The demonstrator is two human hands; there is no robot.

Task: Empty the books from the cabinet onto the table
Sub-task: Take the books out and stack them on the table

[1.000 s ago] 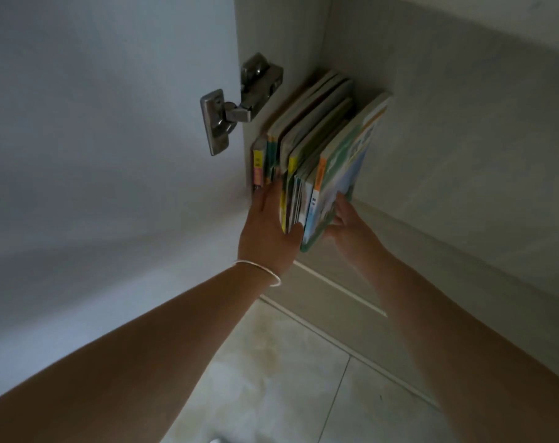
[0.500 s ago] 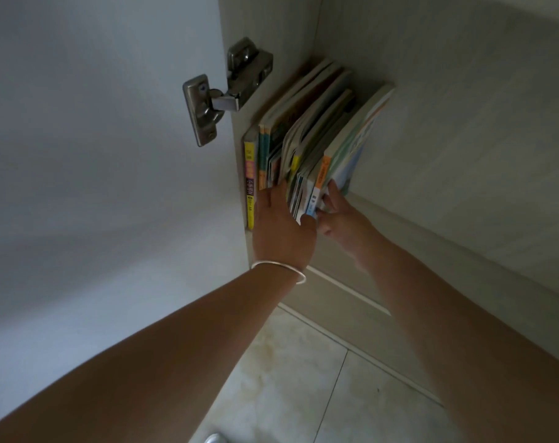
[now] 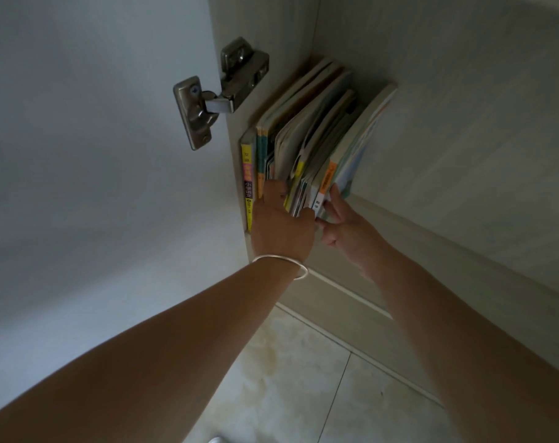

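Several thin books [image 3: 316, 139] stand upright in the left corner of an open cabinet [image 3: 447, 123], spines toward me. My left hand [image 3: 281, 225], a bracelet on its wrist, grips the lower spine ends of the middle books, fingers wedged between them. My right hand [image 3: 345, 225] pinches the bottom corner of the rightmost book with the orange spine label [image 3: 327, 177]. A yellow-spined book [image 3: 247, 183] stands at the far left against the cabinet side, untouched.
The open white cabinet door [image 3: 96, 139] fills the left side, held by a metal hinge [image 3: 217, 91]. Below the shelf edge is a cabinet front panel [image 3: 351, 302], then a tiled floor [image 3: 287, 394]. No table is in view.
The bundle that stuck out from the shelf a second ago now sits further back among the others. Both hands stayed at the spines, and the view shifted slightly.
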